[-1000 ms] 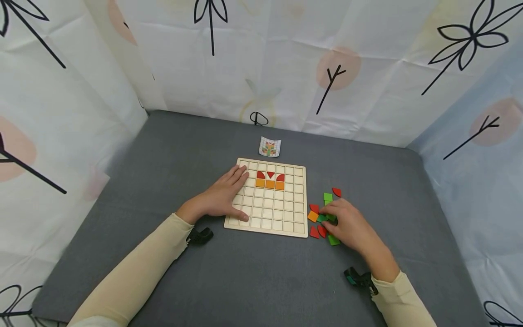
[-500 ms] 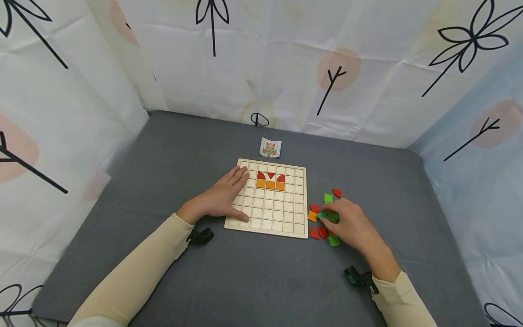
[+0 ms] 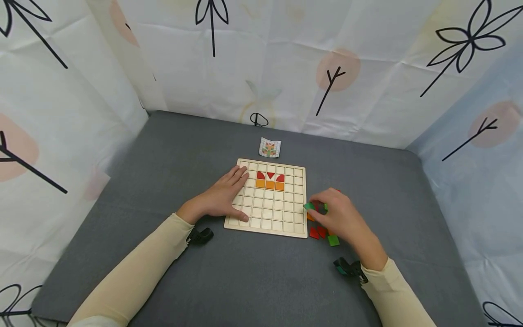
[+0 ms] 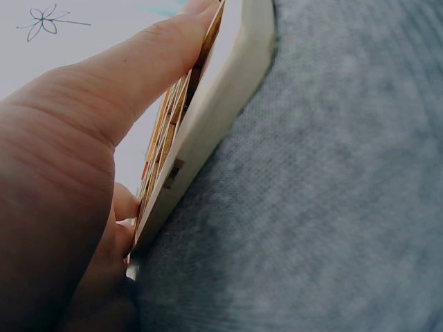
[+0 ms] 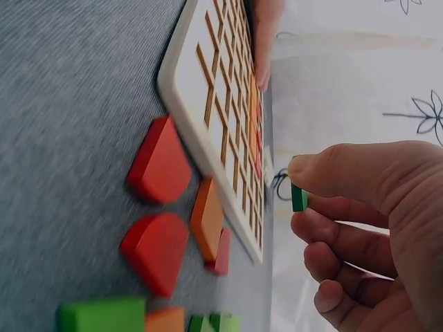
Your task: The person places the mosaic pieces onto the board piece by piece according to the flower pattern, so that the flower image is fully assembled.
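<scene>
Right hand [image 3: 337,212] had a green tile [image 5: 299,198] pinched between thumb and finger by the grid board's [image 3: 273,214] right edge; left hand [image 3: 220,194] rested across the left edge, thumb and fingers apart, I'm guessing so it wouldn't slide.

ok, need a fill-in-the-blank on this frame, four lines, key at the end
1. The right hand pinches a ____-coloured piece.
2. In the head view, the left hand rests on the board's ____ side.
3. The board shows ____ orange squares.
4. The pieces directly above those are all ____.

Missing words: green; left; three; red
</scene>
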Demonstrator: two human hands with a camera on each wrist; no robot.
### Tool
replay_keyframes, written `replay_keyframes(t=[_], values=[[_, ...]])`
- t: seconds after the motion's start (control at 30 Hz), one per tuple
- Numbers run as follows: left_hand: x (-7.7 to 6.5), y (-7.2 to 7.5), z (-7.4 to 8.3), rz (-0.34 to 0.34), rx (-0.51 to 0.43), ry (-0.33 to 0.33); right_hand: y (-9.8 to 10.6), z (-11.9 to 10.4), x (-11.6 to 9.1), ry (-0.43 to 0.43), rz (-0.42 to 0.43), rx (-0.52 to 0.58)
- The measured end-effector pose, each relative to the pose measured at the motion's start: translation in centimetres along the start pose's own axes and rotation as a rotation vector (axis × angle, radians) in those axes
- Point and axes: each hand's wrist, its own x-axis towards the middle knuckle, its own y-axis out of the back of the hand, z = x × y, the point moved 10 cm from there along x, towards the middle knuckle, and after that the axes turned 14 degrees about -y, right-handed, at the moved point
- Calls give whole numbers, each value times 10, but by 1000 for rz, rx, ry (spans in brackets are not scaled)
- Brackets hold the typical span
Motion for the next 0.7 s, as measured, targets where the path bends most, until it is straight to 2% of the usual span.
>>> replay_keyframes(t=[0.17,0.5,0.7], values=[[1,0,0,-2,0,1,-2,-10,8,13,-3,12],[-1,2,2,3,2,-6,-2,-39,20,118,4,35],[-1,5,6,20,-10,-24,-3,-51,26,183,38,44]])
